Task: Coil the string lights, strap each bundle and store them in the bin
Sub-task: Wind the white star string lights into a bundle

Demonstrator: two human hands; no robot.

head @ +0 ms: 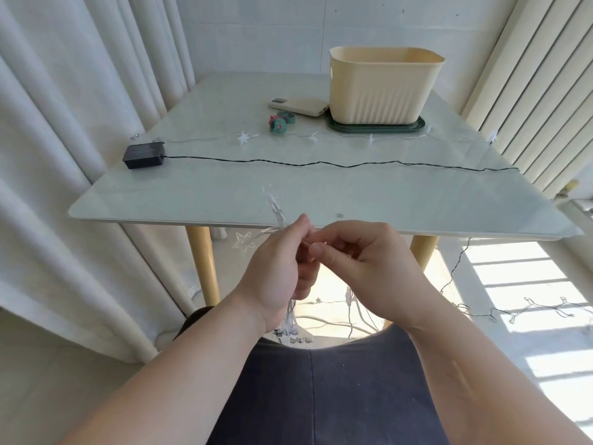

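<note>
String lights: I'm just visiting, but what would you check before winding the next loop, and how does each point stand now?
1. Left hand grips the clear string lights: ok.
2. Right hand pinches the wire to feed it: ok.
3. Slack hanging below the table free of knots: cannot tell.
4. Straps ready on the table: ok.
5. Bin open on top: ok; its inside is hidden.
6. Dark string coiled: not ok, it lies stretched out from the battery box.
</note>
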